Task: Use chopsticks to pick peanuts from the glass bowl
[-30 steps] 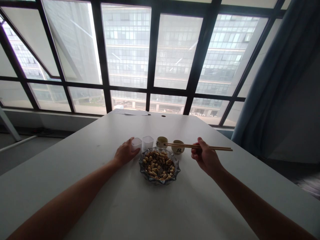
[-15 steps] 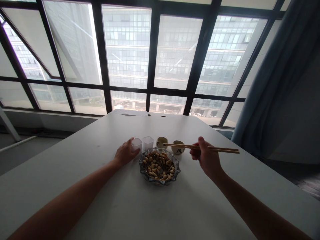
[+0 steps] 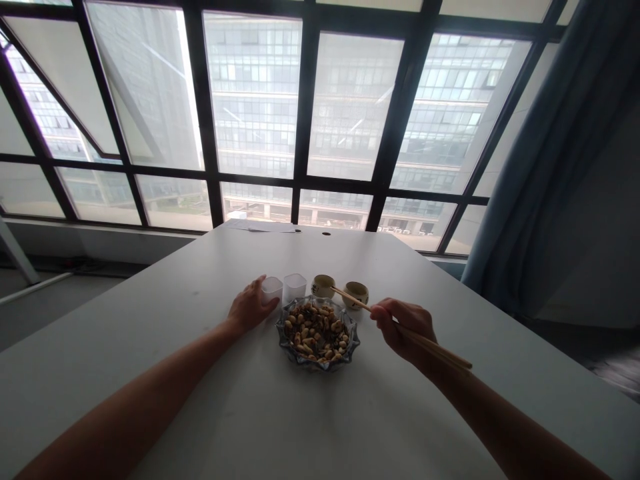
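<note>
My left hand point(image 3: 249, 305) is wrapped round the left side of a translucent plastic cup point(image 3: 273, 288), thumb at its near side. A second clear plastic cup point(image 3: 295, 287) stands beside it. In my right hand point(image 3: 407, 325) is a pair of chopsticks point(image 3: 350, 297), slanting up to the left. Their tips are at the right side of a small ceramic cup point(image 3: 321, 288); whether they touch it I cannot tell. They pass across the front of another ceramic cup point(image 3: 364, 295). Closer to me sits a scalloped glass bowl point(image 3: 320, 366) of peanuts point(image 3: 307, 333) mixed with dark bits.
All of this stands on a long white table point(image 3: 240, 393). Sheets of paper point(image 3: 265, 227) lie at its far end, near two dark round spots. Beyond are tall framed windows point(image 3: 255, 93), and a blue curtain point(image 3: 520, 153) hangs on the right.
My right hand has lowered and turned, so the chopsticks went from nearly level to slanting, their rear ends now down over my forearm. My left hand stays on the plastic cup.
</note>
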The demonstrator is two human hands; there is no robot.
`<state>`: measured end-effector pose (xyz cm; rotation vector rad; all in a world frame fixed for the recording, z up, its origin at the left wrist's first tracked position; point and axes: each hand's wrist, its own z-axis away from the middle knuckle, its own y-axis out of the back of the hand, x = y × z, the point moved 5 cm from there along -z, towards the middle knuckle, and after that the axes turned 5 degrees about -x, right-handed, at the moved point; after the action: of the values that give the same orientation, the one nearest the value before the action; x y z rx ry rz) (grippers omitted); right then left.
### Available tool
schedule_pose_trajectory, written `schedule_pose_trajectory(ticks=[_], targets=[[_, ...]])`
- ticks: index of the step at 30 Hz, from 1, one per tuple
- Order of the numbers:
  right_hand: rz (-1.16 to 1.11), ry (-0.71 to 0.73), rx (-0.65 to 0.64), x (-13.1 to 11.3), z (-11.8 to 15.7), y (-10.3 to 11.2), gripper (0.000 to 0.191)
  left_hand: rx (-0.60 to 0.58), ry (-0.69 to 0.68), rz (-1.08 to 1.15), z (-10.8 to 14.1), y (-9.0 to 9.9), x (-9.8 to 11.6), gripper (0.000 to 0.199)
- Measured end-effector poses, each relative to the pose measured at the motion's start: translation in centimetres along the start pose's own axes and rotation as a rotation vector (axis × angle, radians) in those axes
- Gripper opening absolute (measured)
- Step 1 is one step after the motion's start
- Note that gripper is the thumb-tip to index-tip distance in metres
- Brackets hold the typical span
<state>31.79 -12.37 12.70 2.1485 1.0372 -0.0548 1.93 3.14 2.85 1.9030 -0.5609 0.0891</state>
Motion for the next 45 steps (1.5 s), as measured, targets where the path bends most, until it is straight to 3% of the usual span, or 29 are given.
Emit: schedule_pose_trajectory(ticks=[10,15,30,35,39,45], targets=[[-0.033,-0.081,0.021,0.3,0.0,0.0,0.048,0.209,-0.149,0.115,0.3,1.2,0.6,0.072],[-0.061,-0.098,0.038,0.4,0.0,0.2,0.046,0.231,-0.193,0.113,0.6,1.7,1.1,0.077],[-0.057,-0.077,0.020,0.4,0.0,0.1,0.046,0.217,0.090,-0.051,0.7,2.0,0.3,0.066],[-0.057,-0.063,0.046,0.3,-0.1,0.3,0.046,0.233,-0.042,-0.102,0.4,3.0,1.4,0.061],[-0.073,-0.068,0.072,0.6,-0.1,0.5,0.046,0.096,-0.179,-0.155,-1.5,3.6,3.8,0.064],[-0.279,-0.185,0.201,1.7,-0.2,1.0,0.043,-0.226,-0.154,-0.152,-4.6,2.7,7.2,0.081]])
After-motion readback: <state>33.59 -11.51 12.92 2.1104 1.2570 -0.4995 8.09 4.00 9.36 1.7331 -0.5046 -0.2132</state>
